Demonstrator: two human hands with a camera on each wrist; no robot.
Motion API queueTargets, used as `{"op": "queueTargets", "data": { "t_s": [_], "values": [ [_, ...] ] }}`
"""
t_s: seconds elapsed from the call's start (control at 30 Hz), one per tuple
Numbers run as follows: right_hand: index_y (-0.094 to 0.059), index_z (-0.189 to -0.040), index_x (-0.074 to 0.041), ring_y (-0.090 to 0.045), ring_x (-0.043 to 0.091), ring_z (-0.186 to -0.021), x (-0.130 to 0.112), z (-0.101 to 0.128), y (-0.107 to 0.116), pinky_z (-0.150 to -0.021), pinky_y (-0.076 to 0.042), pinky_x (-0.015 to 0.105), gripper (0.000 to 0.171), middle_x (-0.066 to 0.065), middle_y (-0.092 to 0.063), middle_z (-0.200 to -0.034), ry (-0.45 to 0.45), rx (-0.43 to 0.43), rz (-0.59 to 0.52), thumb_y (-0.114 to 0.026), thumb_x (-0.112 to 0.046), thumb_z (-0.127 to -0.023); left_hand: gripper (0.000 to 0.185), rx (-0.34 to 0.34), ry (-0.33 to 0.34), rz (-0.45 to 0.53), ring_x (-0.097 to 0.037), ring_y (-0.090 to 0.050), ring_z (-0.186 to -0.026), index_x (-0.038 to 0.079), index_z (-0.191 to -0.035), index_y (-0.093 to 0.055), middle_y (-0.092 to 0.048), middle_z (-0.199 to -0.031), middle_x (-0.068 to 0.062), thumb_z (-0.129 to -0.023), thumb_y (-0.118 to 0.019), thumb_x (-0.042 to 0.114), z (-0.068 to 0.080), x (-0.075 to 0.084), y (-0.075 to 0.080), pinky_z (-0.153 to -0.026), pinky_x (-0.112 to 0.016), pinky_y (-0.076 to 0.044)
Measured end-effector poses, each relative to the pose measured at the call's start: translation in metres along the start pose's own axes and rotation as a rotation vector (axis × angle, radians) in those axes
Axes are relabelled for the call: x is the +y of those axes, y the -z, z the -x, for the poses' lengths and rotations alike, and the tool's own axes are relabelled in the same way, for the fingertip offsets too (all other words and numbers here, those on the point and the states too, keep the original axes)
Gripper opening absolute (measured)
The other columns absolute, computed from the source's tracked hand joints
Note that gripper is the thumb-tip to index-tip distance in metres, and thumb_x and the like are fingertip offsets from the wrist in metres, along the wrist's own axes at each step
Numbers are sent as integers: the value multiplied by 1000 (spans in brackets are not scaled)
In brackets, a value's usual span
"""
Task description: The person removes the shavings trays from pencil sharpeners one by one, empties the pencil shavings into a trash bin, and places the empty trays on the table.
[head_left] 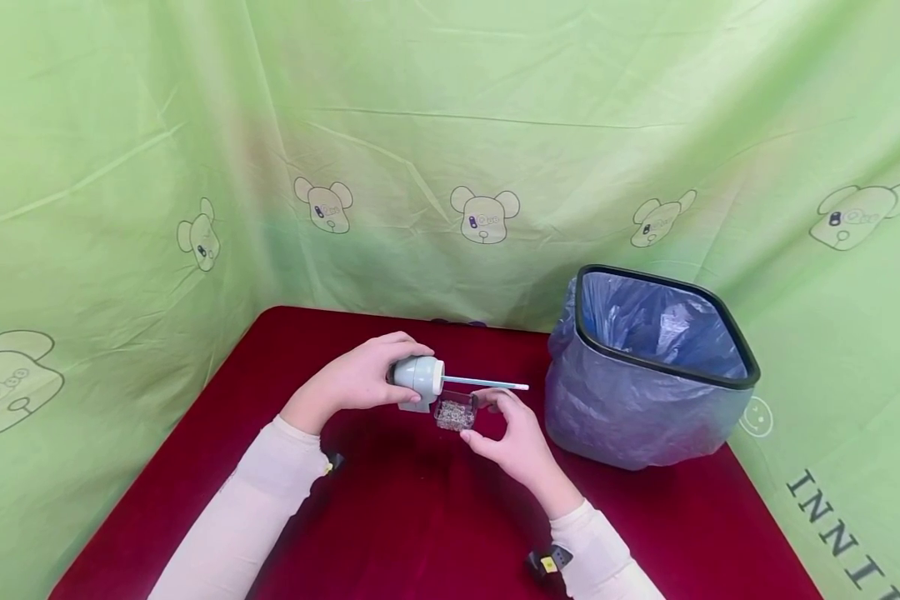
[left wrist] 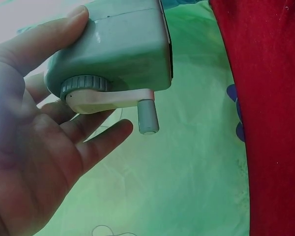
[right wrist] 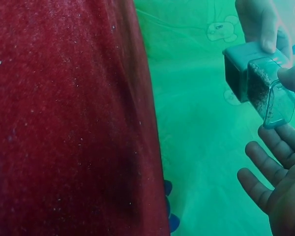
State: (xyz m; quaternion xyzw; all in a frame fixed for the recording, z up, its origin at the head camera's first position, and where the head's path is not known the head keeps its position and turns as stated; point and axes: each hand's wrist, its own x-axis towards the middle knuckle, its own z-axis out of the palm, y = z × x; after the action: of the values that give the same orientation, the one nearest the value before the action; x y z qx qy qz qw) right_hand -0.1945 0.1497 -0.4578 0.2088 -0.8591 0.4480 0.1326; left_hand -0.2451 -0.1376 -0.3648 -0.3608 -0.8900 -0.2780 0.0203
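My left hand (head_left: 356, 379) grips a grey-blue crank pencil sharpener (head_left: 417, 375) above the table. A light blue pencil (head_left: 487, 382) juts out of it toward the right. In the left wrist view, the thumb lies on top of the sharpener's body, while its pale crank (left wrist: 113, 98) with a grey knob hangs beside the loosely spread fingers. With thumb and fingers, my right hand (head_left: 516, 437) pinches a clear shavings drawer (head_left: 455, 414) that holds a layer of shavings. The right wrist view has the drawer right at the sharpener's open body, partly overlapping it.
A black-rimmed bin (head_left: 652, 417) lined with a bluish plastic bag stands at the table's right side. Dark red cloth (head_left: 420, 517) covers the table, with small specks on it. Green printed curtains (head_left: 487, 108) hang behind and at both sides.
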Motion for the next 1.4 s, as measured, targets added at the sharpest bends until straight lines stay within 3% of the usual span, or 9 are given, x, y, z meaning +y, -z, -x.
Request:
{"op": "queueTargets", "data": {
  "t_s": [0.2,0.77,1.17,1.4],
  "values": [
    [-66,-126,-16,-64,27,-110,2,2,1,-97,-52,56,56,-3,-68,-118,5,7,9,-90,-27,-76,61,4,2,-2,-13,-60,-105,21,-138,-62,-61,-127,4,-82,-87,27,-1,0,-1,-90,-34,-53],
    [-64,-126,-19,-63,34,-111,2,4,3,-97,-51,57,55,-4,-67,-117,25,3,-21,-89,-24,-77,63,9,30,-12,-13,-60,-105,19,-141,-61,-60,-128,4,-84,-86,30,-5,-5,-5,-90,-35,-53],
    [-65,-126,-18,-64,32,-111,-1,6,5,-97,-53,43,56,-5,-67,-118,40,14,3,-90,-24,-76,64,-7,57,-19,-13,-59,-106,19,-142,-60,-59,-129,4,-84,-85,31,-8,-10,-12,-90,-34,-53],
    [-65,-127,-19,-64,30,-111,-2,7,6,-98,-53,45,56,-4,-67,-119,43,18,-1,-90,-24,-77,64,2,61,-32,-14,-59,-106,20,-142,-60,-59,-129,3,-84,-85,31,-9,-12,-15,-89,-34,-54]
  ]
}}
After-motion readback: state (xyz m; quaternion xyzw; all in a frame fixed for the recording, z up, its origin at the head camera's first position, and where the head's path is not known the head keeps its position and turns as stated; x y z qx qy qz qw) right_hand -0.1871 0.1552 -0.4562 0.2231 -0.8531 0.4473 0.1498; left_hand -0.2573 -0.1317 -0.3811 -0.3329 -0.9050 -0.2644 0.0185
